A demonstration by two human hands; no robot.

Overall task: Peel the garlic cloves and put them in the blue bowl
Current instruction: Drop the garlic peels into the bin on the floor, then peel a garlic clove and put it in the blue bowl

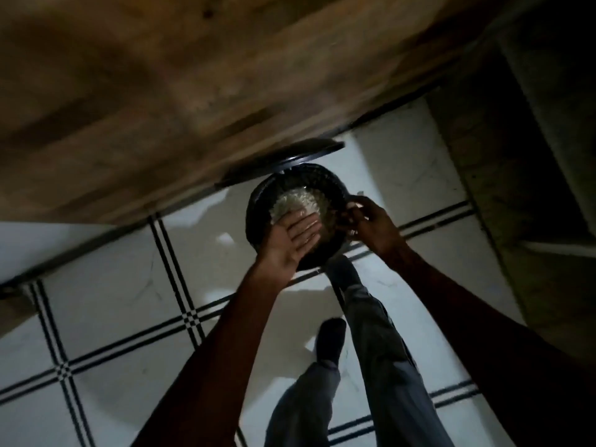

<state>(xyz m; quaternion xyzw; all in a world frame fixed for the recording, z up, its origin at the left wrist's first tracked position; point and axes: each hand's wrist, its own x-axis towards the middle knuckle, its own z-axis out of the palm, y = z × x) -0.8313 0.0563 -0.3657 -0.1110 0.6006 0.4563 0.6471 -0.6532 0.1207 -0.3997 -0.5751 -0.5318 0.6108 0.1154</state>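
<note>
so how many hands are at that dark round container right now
2. The left hand lies flat over the dark round container, fingers straight; the right hand grips its right rim.

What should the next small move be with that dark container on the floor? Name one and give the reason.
Probably sweep the left hand forward so whatever it carries drops into the dark container. Its open palm lies over the rim above the pale heap inside, while the right hand grips the far rim. The frame is too dim to identify the heap.

A dim home interior, shown by a white tiled floor (113, 285) with black grid lines beside a wooden cabinet (161, 75).
</note>
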